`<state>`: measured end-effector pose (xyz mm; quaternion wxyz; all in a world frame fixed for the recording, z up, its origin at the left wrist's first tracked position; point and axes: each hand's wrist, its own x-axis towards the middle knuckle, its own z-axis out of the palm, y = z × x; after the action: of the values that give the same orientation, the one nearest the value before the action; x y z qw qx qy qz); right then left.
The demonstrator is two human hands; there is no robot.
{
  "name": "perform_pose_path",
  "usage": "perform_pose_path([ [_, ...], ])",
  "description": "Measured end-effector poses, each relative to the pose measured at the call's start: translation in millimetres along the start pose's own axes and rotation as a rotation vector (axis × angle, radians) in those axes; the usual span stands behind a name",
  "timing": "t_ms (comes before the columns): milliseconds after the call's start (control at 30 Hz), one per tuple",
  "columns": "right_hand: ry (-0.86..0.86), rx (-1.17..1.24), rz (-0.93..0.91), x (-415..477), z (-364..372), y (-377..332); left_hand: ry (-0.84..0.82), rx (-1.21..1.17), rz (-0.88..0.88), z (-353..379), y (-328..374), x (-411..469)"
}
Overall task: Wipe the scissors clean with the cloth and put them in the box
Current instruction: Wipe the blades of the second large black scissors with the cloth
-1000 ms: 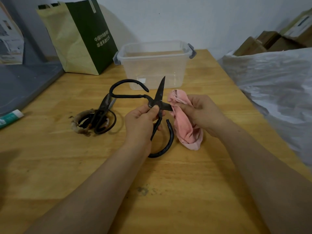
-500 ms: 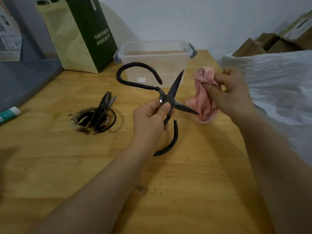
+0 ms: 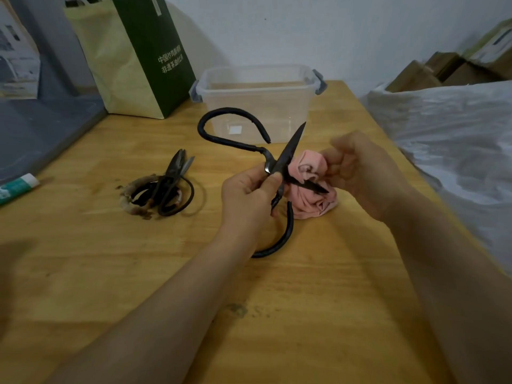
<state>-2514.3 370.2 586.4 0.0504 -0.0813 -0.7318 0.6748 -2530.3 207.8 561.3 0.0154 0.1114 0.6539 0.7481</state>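
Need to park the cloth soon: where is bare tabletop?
Free: near edge of the table between the forearms, and the strip between the second scissors and the bag. Crowded: middle, around the left hand, open scissors, cloth, right hand.

I am seeing the wooden counter [image 3: 304, 314] carrying a clear box [image 3: 257, 106] at upper centre, a green bag [image 3: 144, 56] upper left, spare scissors [image 3: 166, 189] left of centre, and a tube [image 3: 16, 187] at the left edge.
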Motion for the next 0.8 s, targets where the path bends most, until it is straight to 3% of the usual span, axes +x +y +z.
perform_pose_path([
  [167, 0.005, -0.148, -0.173, -2.7, 9.5, 6.2, -0.020, 0.021, 0.039, 0.7, 0.1, -1.9],
  [333, 0.042, -0.122, -0.184, 1.7, 10.9, 10.9, -0.028, 0.015, 0.062, 0.6, 0.7, -2.5],
  [467, 0.140, -0.290, -0.223, 2.5, 16.9, 12.8, -0.018, -0.005, 0.051, 0.8, 0.6, -1.7],
  [633, -0.092, -0.168, -0.174, -3.5, 10.5, 8.8, -0.024, -0.028, 0.057, 2.0, -0.3, -2.3],
  [800, -0.135, -0.208, -0.199, -1.6, 14.5, 10.5, -0.062, -0.014, 0.037, 1.9, 1.4, -4.2],
])
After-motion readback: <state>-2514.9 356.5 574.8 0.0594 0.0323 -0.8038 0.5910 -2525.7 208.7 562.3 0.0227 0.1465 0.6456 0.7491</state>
